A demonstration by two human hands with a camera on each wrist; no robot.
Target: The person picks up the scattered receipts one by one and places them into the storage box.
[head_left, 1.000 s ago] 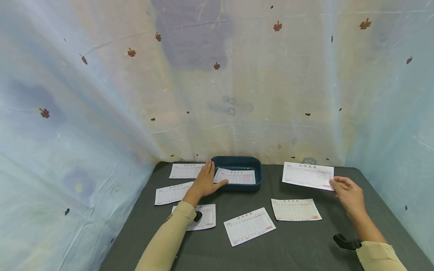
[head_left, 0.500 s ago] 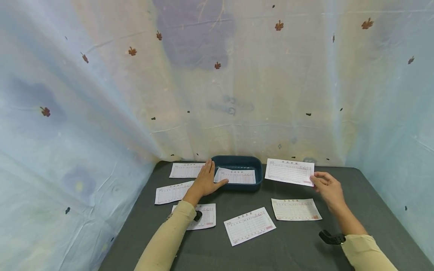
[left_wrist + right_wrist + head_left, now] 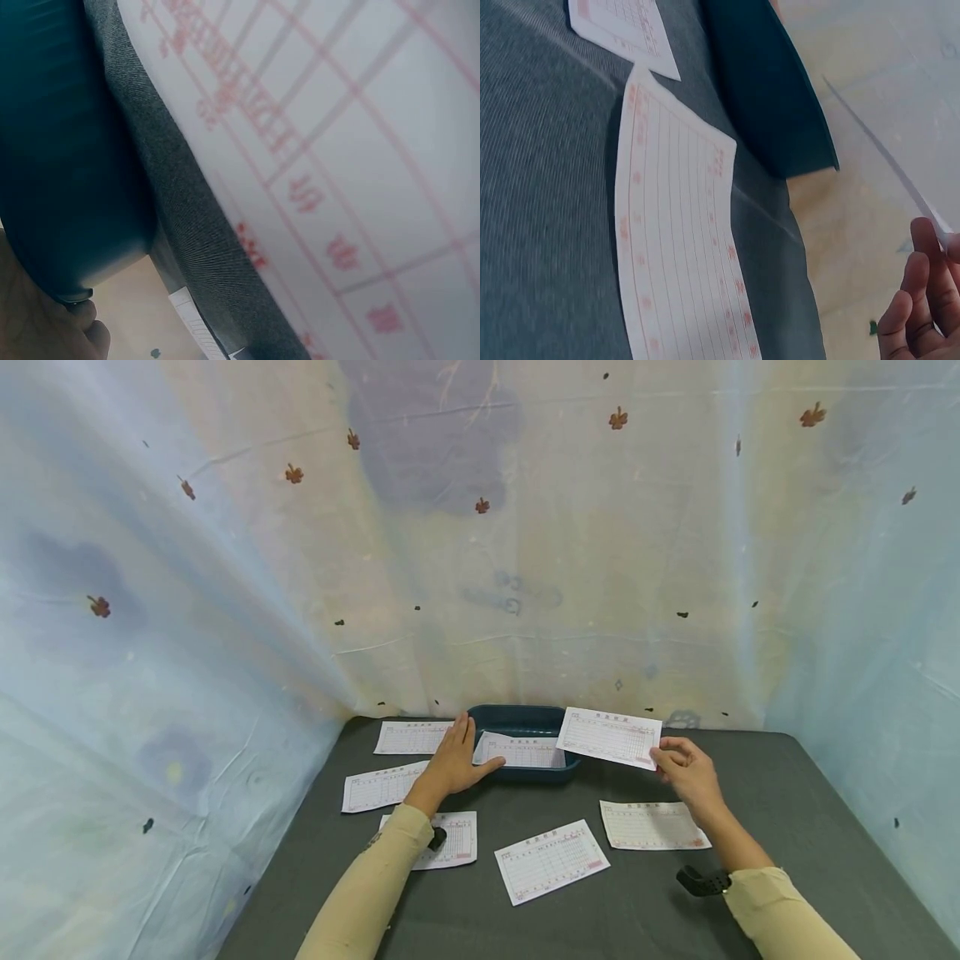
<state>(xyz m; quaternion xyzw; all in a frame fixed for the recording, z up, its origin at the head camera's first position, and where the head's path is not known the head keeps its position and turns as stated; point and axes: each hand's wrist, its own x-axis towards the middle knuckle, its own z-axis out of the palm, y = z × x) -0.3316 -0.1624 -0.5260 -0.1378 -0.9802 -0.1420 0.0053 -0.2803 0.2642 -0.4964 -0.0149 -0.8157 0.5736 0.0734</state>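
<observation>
My right hand [image 3: 690,777] pinches a white printed receipt form [image 3: 609,738] by its lower right corner. The form hangs in the air, its left end overlapping the right end of a dark teal plastic bin [image 3: 540,775] in the head view. From the right wrist, the held form [image 3: 889,161] appears nearly edge-on between thumb and fingers. My left hand [image 3: 450,764] rests with straight fingers along the bin's left side, thumb stretched toward its front. Inside the bin lie receipt forms [image 3: 525,753], partly overlapping. In the left wrist view, fingers [image 3: 30,322] show at the bin's rim.
Three forms lie at the left: one far back [image 3: 411,737], one midway [image 3: 382,788], one partly under my left forearm [image 3: 453,843]. Another form [image 3: 552,862] lies front centre, and a creamier form [image 3: 652,825] right of it. A patterned curtain [image 3: 517,610] stands behind the dark table [image 3: 600,918].
My right hand has carried the pinched form leftward from the right side until it overlaps the bin's right end. My left hand has stayed at the bin.
</observation>
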